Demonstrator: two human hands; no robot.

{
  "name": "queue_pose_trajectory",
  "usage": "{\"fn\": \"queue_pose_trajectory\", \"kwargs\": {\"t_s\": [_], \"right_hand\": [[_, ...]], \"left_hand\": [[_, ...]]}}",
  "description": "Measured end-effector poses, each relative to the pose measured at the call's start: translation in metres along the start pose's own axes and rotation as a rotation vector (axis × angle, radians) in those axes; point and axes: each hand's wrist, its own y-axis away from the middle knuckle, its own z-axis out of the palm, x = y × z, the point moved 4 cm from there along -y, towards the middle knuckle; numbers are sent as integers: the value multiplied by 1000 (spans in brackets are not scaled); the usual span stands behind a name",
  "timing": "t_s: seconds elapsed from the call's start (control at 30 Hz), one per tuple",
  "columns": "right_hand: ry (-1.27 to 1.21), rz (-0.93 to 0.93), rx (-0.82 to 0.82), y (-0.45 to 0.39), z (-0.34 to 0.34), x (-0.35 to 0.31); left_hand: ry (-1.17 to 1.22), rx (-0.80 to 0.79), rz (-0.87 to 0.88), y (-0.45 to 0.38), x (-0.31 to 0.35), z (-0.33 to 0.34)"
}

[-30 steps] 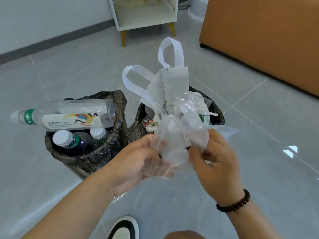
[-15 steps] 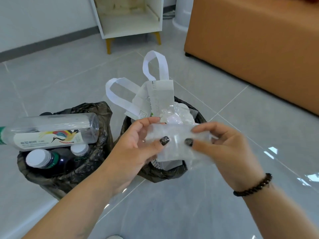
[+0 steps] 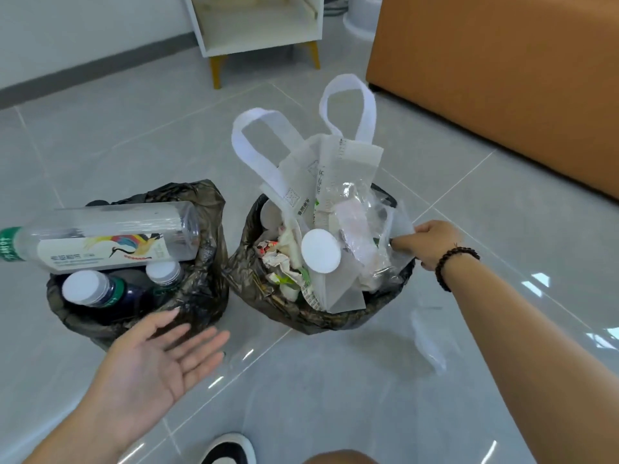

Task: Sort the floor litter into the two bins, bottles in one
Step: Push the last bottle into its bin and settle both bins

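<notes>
Two bins lined with dark bags stand side by side on the tiled floor. The left bin holds three bottles — one clear bottle lying across the rim, two capped ones upright beneath. The right hand pinches clear plastic wrap over the right bin. The left hand hangs open-palmed, empty.

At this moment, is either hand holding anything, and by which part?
The right hand pinches the clear plastic bag by its right edge, over the right bin. The left hand is open and empty.
</notes>
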Motion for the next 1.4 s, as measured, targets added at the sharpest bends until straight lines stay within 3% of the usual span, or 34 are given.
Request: {"fn": "queue_pose_trajectory", "kwargs": {"t_s": [0.07,0.17,0.27,0.4,0.5,0.6,0.67,0.77,0.87,0.93,1.03,1.13,1.23,1.33,1.4], "right_hand": [[107,-63,43,2,10,-4],[165,-162,94,10,21,-5],[105,-276,158,20,17,-3],[-17,-390,224,35,0,0],[34,-541,209,49,0,1],[-20,-575,229,55,-9,8],[-109,-556,253,53,-19,11],[-66,-616,243,47,-22,10],[189,-821,193,46,-6,-5],[496,-901,112,43,10,-17],[990,-827,62,36,22,-28],[1196,-732,-16,33,29,-26],[1218,-749,15,35,30,-28],[990,-928,396,38,10,-33],[709,-1000,554,43,-15,-27]], "left_hand": [[-103,-52,-48,4,-2,4],[-557,-127,-31,12,-18,37],[-900,-198,336,21,-18,82],[-1022,-418,1012,46,-1,143],[-1347,-483,1426,51,-2,171],[-1495,-483,1671,42,-12,177],[-1476,-389,1756,35,-15,166],[-1377,-206,1691,24,-15,138],[-1402,-114,1474,12,-23,109],[-1481,-95,1414,3,-28,99],[-1600,-58,1406,-8,-27,99],[-1724,-40,1402,-19,-25,106],[-1756,-51,1436,-25,-25,112],[-1671,-21,1416,-22,-15,112],[-1536,15,1403,-16,-6,109]]}}
